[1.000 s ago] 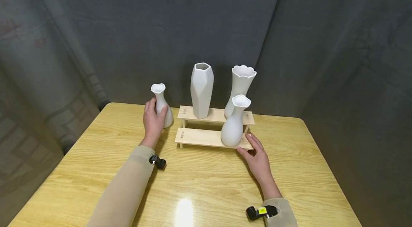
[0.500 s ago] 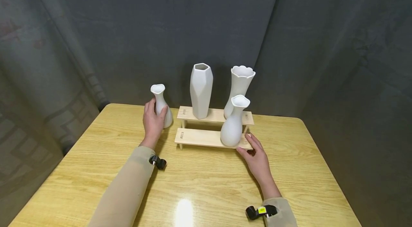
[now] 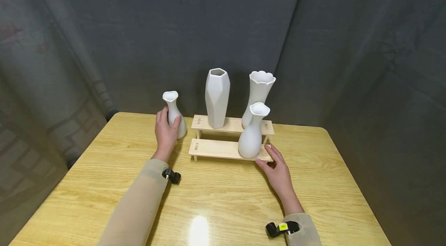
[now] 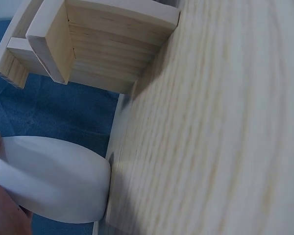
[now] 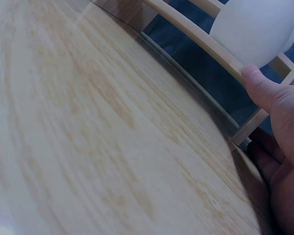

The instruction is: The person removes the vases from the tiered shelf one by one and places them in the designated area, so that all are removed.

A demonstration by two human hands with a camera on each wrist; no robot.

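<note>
My left hand (image 3: 166,133) grips a small white vase (image 3: 176,116) with a wavy rim, thumb on its right side. That vase stands upright on the table, left of a two-tier wooden stand (image 3: 216,148); its base (image 4: 83,181) shows in the left wrist view. My right hand (image 3: 278,172) holds the right end of the stand's lower shelf, thumb (image 5: 257,83) at the front edge. Beside those fingers, a bulbous white vase (image 3: 250,141) stands on the lower shelf. The upper shelf carries a tall faceted white vase (image 3: 217,98) and a scalloped-rim white vase (image 3: 260,89), partly hidden.
The pale wooden table (image 3: 223,195) extends in front of the stand and to both sides. Dark grey curtains (image 3: 188,25) hang behind the table and along its sides. Each wrist wears a small black camera (image 3: 172,176).
Both hands keep their places on the vase and the stand. Only a very slight leftward shift of the stand and vases shows in the head view.
</note>
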